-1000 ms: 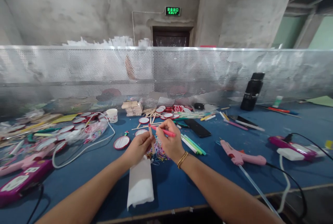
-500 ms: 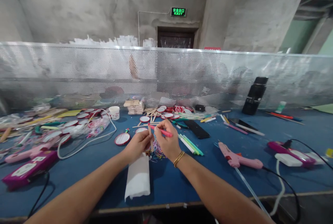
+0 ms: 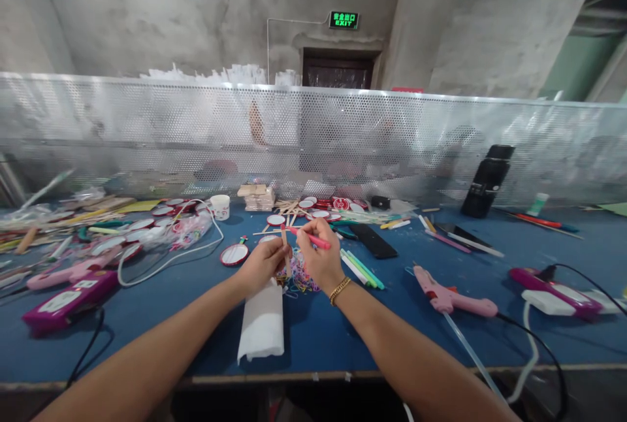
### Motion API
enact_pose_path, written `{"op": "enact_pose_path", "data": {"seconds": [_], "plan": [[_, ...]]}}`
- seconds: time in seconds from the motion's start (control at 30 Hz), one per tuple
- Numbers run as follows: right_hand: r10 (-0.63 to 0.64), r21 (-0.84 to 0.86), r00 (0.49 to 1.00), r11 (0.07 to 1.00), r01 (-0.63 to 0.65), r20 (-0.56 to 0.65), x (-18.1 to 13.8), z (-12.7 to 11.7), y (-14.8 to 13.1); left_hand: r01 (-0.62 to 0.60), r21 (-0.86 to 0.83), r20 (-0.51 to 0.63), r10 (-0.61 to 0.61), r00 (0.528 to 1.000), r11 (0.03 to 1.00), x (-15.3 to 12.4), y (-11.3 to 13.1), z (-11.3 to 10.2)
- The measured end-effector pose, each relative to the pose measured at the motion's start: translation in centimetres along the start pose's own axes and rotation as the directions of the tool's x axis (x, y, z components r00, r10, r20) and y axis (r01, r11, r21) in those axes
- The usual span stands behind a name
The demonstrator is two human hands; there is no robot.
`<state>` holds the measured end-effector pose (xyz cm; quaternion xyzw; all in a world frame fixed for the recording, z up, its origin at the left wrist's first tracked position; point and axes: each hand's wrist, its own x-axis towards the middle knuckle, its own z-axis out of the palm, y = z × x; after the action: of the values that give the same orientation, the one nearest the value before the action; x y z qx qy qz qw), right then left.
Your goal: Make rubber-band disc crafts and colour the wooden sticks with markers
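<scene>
My left hand pinches a thin wooden stick upright over the blue table. My right hand, with a gold bracelet at the wrist, holds a pink marker pen whose tip touches the top of the stick. Under both hands lies a heap of coloured rubber bands. A folded white tissue lies just in front of my left hand.
A pink glue gun with its cable lies to the right, more pens and a black phone behind it. Round red-rimmed badges, sticks and a purple device crowd the left. A perforated metal screen closes the back, with a black bottle before it.
The view has drifted left and slightly up. Both hands stay together on the stick and marker, with only small movement of the marker tip.
</scene>
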<state>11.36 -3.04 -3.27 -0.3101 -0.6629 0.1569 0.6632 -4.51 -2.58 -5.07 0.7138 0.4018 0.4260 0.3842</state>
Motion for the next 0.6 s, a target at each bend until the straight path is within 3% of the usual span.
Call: {"op": "enact_pose_path", "data": {"seconds": [0.6], "plan": [[-0.033,0.023,0.999,0.999,0.033,0.022,-0.16,-0.13,0.44,-0.045,0.079,0.011,0.044,0.999,0.996,-0.05,-0.37,0.15]]}}
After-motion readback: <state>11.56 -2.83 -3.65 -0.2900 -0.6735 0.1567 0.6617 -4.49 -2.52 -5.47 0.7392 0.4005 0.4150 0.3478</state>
